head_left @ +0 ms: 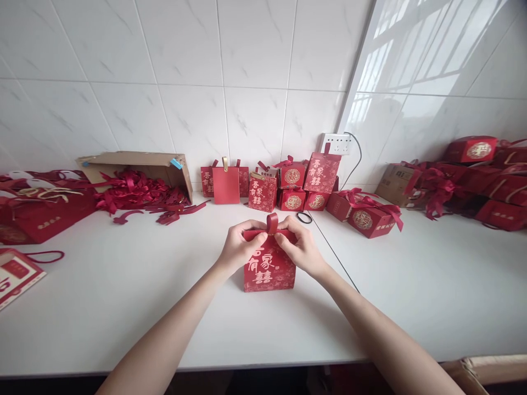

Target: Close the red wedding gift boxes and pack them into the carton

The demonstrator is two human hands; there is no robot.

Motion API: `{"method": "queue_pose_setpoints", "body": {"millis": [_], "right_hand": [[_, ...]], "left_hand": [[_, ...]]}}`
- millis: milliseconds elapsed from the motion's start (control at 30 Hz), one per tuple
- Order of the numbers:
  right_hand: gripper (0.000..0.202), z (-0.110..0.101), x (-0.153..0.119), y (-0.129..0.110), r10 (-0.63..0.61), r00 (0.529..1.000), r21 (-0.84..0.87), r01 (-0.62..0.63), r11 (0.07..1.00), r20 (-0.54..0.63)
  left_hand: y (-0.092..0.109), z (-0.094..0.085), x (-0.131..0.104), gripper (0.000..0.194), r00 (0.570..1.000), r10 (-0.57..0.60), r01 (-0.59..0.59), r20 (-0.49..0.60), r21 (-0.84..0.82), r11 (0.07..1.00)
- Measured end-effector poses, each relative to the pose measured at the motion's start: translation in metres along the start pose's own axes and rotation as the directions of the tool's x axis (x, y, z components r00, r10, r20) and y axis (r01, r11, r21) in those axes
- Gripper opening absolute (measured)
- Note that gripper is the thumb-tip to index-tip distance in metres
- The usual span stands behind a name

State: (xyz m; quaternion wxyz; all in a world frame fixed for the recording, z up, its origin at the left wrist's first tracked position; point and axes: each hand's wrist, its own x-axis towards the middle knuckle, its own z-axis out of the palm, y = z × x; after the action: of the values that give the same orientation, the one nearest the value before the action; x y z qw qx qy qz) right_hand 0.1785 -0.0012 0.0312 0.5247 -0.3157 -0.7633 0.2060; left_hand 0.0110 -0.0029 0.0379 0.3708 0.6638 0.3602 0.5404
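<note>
A red gift box [269,271] with pink Chinese characters stands upright on the white table in front of me. A dark red strap loop [272,223] rises from the middle of its top edge. My left hand [246,241] grips the top edge left of the loop, its thumb pressed on the front face. On the other side of the loop, my right hand [300,243] grips the same edge in the same way. Both thumbs lie close under the loop's base, and most of the other fingers are hidden behind the box.
Several red boxes [262,192] stand along the tiled wall. Left of them, a cardboard box [135,159] lies with red ribbons [135,189] spilling out. Red bags [53,214] sit far left, stacked red boxes [471,149] far right. A power strip [336,144] is at the wall, a black ring [304,218] on the table [432,291].
</note>
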Motion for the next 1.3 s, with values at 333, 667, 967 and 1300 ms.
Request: {"method": "queue_pose_setpoints", "body": {"millis": [333,667,967,1300], "right_hand": [[0.013,-0.002,-0.003,0.002,0.006,0.998,0.067,-0.01,0.998,0.057],[0.019,-0.005,0.001,0.013,0.169,0.972,0.129,-0.149,0.98,-0.161],[0.037,-0.015,0.01,0.055,0.437,0.852,0.647,-0.164,0.745,-0.287],[0.031,-0.011,0.01,0.042,0.494,0.868,0.859,-0.215,0.465,-0.05]], "left_hand": [[-0.016,-0.003,-0.003,0.025,0.983,-0.055,0.098,0.177,-0.246,0.964],[-0.027,-0.007,0.0,0.038,0.99,-0.028,0.049,0.136,-0.15,0.988],[-0.03,0.004,-0.005,0.065,0.969,0.244,-0.228,-0.022,0.284,0.931],[-0.027,0.0,-0.006,0.065,0.765,0.641,-0.564,-0.066,0.411,0.716]]}}
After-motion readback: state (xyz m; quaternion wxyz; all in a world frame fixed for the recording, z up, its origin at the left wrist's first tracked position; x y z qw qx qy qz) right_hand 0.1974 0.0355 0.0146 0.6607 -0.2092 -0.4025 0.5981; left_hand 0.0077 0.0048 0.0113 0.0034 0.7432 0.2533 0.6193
